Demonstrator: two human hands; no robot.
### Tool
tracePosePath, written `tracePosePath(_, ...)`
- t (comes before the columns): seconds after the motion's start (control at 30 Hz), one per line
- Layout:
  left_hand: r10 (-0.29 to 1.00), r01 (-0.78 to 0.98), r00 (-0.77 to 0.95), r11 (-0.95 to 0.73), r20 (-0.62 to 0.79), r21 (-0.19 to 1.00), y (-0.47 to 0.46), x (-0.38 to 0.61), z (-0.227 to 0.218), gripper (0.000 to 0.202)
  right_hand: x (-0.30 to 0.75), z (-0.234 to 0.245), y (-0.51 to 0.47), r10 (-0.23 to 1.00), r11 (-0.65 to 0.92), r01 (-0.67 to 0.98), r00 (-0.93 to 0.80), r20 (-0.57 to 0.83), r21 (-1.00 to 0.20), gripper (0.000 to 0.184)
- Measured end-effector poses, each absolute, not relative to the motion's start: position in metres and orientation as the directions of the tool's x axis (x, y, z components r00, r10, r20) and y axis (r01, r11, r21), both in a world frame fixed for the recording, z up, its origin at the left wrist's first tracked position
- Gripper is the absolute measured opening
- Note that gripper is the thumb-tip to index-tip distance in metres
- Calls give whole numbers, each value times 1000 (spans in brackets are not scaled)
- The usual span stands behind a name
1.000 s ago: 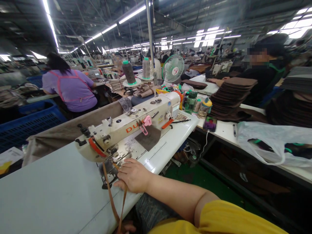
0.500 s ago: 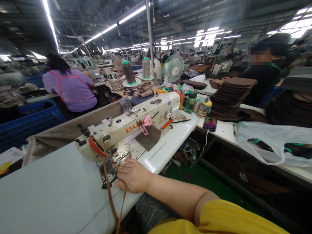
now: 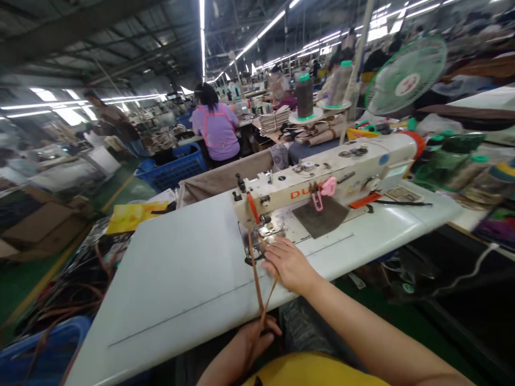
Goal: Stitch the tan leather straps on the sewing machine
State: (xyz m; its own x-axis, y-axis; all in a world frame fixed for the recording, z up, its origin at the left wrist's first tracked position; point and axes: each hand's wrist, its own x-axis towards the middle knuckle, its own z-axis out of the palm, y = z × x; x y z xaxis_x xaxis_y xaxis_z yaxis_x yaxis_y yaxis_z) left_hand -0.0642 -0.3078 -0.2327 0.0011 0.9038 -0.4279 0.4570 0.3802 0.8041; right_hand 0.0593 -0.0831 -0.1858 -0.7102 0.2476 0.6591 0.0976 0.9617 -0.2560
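A cream industrial sewing machine (image 3: 322,179) stands on a white table, its needle and presser foot (image 3: 257,231) at the left end. A narrow brown leather strap (image 3: 256,279) runs from that foot down over the table edge. My right hand (image 3: 289,265) lies just beside the foot, with its fingers on the strap. Below the table edge, my left hand (image 3: 253,343) is shut on the strap's lower part. A dark brown leather piece (image 3: 319,217) lies on the machine bed under a pink clip (image 3: 328,187).
The wide white table top (image 3: 173,268) spreads left of the machine. Thread cones (image 3: 304,96) and a green fan (image 3: 406,75) stand behind it, with bottles (image 3: 450,166) at right. A co-worker in a purple top (image 3: 215,126) sits beyond a blue crate (image 3: 173,169). A blue basket (image 3: 44,348) sits low at left.
The view has swung left, shifting the machine rightward in the picture. My left hand now shows clearly below the table edge, holding the strap. My right hand stays beside the presser foot.
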Motion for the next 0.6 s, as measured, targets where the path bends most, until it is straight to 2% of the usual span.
tracePosePath(0.1,845,494,12,461,-535,738,-306,-64,-224,34,59,-183,-84,246,963,102,-706,664,-248,27)
tracePosePath(0.17,831,486,-30,498,-556,718,-307,-65,-220,36,59,-181,-85,247,964,109,-705,665,-243,27)
tracePosePath(0.33,923,368,20,351,-385,861,-313,-68,-225,50,60,-178,-85,242,967,114,-691,681,-228,23)
tracePosePath(0.43,908,378,-2,389,-419,840,-315,-70,-232,67,59,-180,-85,239,969,115,-667,705,-220,22)
tracePosePath(0.6,930,242,88,326,-356,914,-310,-70,-225,70,57,-183,-83,228,971,96,-647,727,-219,28)
